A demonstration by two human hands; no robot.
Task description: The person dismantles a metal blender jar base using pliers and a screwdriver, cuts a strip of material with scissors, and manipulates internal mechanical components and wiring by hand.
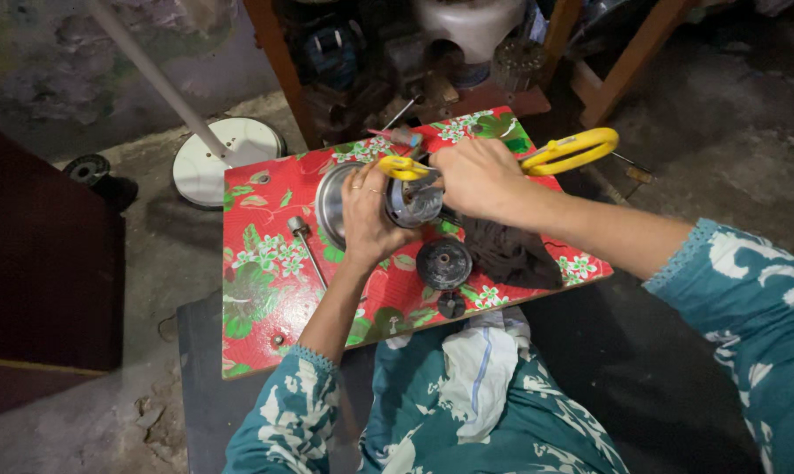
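My left hand (368,213) is wrapped around a round metal motor part (412,200), fingers curled over its near side, holding it on its edge against the board. My right hand (479,178) is closed on yellow-handled pliers (565,154); one handle sticks out toward 2 o'clock, the other yellow tip shows at 9 o'clock of the fist, over the top of the part. The tool's tip is hidden by my fingers.

The part sits near the middle of a red floral board (265,263), resting across my lap. At 6 o'clock of the part: a dark round disc (443,262), and just below it a small black knob (450,305). At 4 o'clock: a dark cloth (511,253). At 9 o'clock: a metal rod (307,248) lying flat. Beyond the board at 10 o'clock: a white round base (217,161) on the floor.
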